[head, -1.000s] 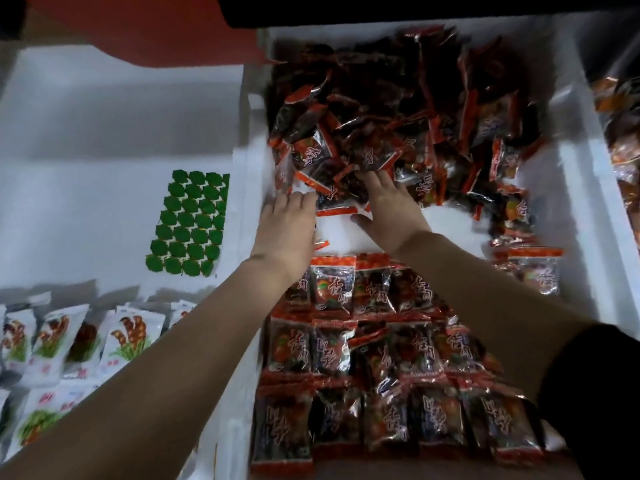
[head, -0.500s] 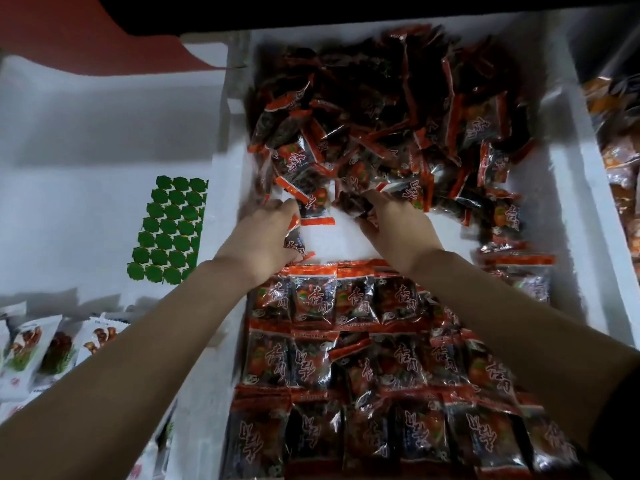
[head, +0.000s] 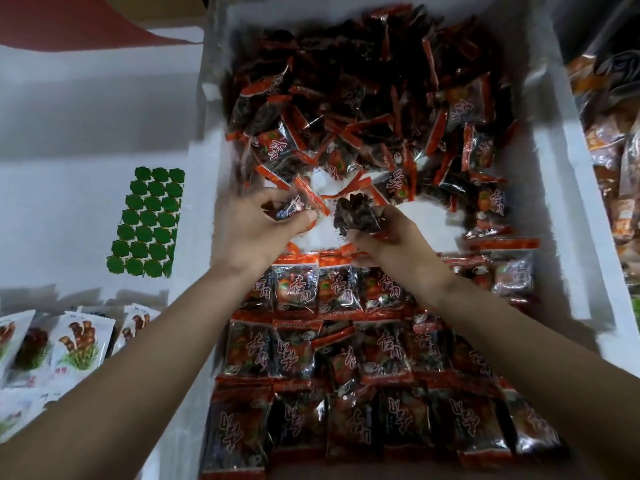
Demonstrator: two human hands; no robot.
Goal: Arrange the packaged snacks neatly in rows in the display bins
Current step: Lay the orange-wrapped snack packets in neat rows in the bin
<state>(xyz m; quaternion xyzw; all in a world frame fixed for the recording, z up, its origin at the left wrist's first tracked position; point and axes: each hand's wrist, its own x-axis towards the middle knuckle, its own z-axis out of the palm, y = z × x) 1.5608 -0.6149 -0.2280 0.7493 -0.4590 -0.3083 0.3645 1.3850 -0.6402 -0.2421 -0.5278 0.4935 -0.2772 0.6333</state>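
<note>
Beyond rows [head: 346, 358], pkt [head: 295, 207] in L hand [head: 256, 233], 2nd pkt [head: 356, 216] in R hand [head: 394, 240]

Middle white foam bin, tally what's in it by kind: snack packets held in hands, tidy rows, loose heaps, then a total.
Red-and-black plastic snack packets in hand: 2, left packet in the left hand, right packet in the right hand
Tidy rows of packets: 3
Loose heap of packets: 1
Total: 6
</note>
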